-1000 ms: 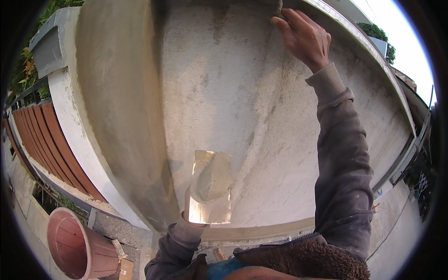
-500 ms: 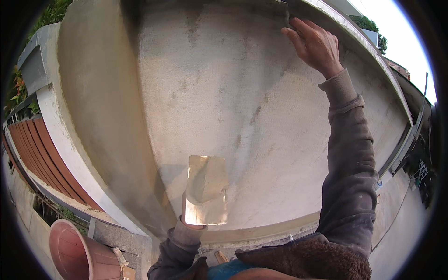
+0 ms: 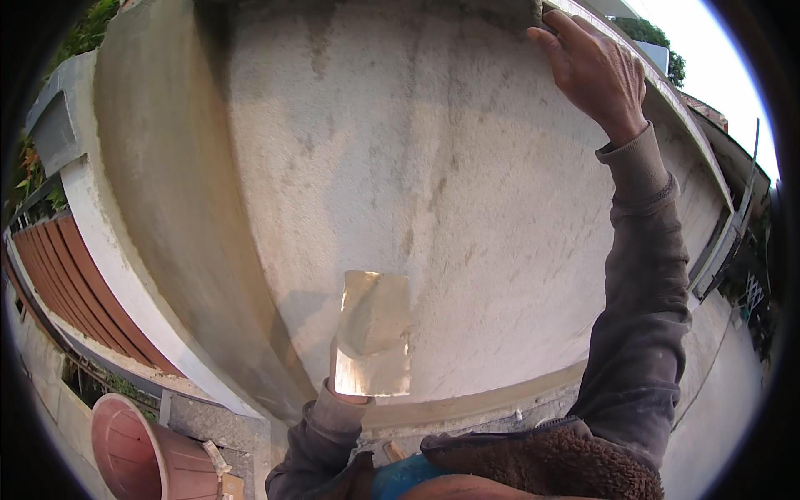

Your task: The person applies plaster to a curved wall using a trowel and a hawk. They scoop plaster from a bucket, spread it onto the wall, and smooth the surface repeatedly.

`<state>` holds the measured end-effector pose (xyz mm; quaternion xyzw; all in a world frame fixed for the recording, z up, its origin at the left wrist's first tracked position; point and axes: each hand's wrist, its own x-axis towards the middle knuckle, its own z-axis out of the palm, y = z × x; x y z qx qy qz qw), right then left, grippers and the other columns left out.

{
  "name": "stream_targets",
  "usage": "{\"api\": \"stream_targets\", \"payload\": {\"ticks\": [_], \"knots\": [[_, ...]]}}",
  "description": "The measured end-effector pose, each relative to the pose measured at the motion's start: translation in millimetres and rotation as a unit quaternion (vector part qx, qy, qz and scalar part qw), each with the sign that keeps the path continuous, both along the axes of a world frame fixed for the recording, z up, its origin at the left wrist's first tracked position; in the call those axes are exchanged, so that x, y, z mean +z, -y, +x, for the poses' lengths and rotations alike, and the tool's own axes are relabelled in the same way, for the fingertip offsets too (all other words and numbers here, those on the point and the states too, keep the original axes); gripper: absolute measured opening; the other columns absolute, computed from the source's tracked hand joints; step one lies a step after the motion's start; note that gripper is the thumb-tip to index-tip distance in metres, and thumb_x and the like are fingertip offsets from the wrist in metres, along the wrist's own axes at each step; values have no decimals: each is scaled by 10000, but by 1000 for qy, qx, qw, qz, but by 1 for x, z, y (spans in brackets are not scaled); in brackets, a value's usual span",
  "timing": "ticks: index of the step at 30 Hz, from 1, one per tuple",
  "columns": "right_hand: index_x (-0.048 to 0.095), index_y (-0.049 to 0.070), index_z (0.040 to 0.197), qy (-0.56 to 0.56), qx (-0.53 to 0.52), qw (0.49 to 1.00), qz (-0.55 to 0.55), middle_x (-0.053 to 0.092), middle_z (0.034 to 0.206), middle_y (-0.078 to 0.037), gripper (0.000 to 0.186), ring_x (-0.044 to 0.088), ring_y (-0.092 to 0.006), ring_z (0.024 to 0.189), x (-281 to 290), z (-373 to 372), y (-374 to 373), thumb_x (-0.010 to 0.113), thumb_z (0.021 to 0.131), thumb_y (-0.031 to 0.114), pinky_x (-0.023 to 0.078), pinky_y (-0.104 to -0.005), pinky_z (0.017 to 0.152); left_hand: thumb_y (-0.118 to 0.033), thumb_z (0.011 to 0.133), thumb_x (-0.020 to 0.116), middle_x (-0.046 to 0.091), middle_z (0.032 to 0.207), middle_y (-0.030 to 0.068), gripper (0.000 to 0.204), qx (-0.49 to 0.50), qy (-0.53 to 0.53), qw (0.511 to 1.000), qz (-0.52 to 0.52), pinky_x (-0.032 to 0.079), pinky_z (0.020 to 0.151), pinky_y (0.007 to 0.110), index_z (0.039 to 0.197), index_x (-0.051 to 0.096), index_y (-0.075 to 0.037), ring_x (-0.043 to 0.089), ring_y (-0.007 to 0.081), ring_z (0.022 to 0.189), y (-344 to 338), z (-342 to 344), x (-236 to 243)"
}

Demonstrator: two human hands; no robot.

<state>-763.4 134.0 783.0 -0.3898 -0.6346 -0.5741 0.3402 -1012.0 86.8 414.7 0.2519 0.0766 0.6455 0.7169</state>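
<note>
My left hand (image 3: pixel 348 395), mostly hidden behind it, grips a rectangular metal hawk (image 3: pixel 385 377) low in front of the wall. A smooth heap of grey mortar (image 3: pixel 377 321) lies on the hawk, and bare metal shines at its lower edge. High at the upper right, my right hand (image 3: pixel 600 77) is closed round a trowel (image 3: pixel 537 12). Only a small end of that trowel shows, against the top of the wall. The rough, pale plastered wall (image 3: pixel 492 233) has darker damp patches along its upper part.
A reddish plastic bucket (image 3: pixel 187 458) lies tipped at the lower left. Beyond it are a brown slatted fence (image 3: pixel 83 292) and a white-edged pillar (image 3: pixel 158 167). A ledge (image 3: pixel 667 87) runs along the wall's upper right. Paving (image 3: pixel 721 392) stretches along the right.
My right hand with the trowel has moved up and to the right, and less of the trowel shows. The hawk has shifted slightly right and up in the view.
</note>
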Motion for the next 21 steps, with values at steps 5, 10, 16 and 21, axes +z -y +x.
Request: {"api": "stream_targets", "payload": {"ticks": [5, 10, 16, 21], "knots": [[690, 111, 990, 39, 49, 991, 119, 587, 627, -18, 323, 590, -150, 524, -23, 44, -4, 604, 991, 421, 447, -304, 461, -314, 1041, 446, 593, 1286, 175, 469, -145, 160, 976, 38, 627, 818, 441, 1429, 458, -50, 672, 308, 1068, -17, -2, -4], [649, 21, 934, -246, 470, 694, -487, 551, 615, -13, 506, 541, -70, 452, -142, 51, 5, 432, 1049, 463, 436, -207, 416, -345, 1028, 478, 555, 1342, 181, 499, -81, 134, 986, 58, 633, 854, 446, 1446, 436, -75, 667, 306, 1094, -37, -3, -9], [577, 36, 898, -352, 528, 226, -739, 531, 596, -8, 492, 517, -85, 449, -283, 10, 23, 346, 1080, 430, 451, -226, 436, -211, 1036, 497, 504, 1398, 161, 464, 82, -63, 990, 92, 553, 990, 441, 1466, 386, -76, 571, 296, 1239, -31, 28, 8], [573, 50, 873, -310, 483, 254, -778, 502, 586, 12, 532, 470, -70, 446, -296, 10, 19, 340, 1079, 482, 419, -225, 449, -295, 1048, 458, 466, 1454, 155, 484, -17, 94, 993, 64, 522, 1016, 481, 1480, 377, -93, 535, 316, 1279, -28, 19, -27]]}}
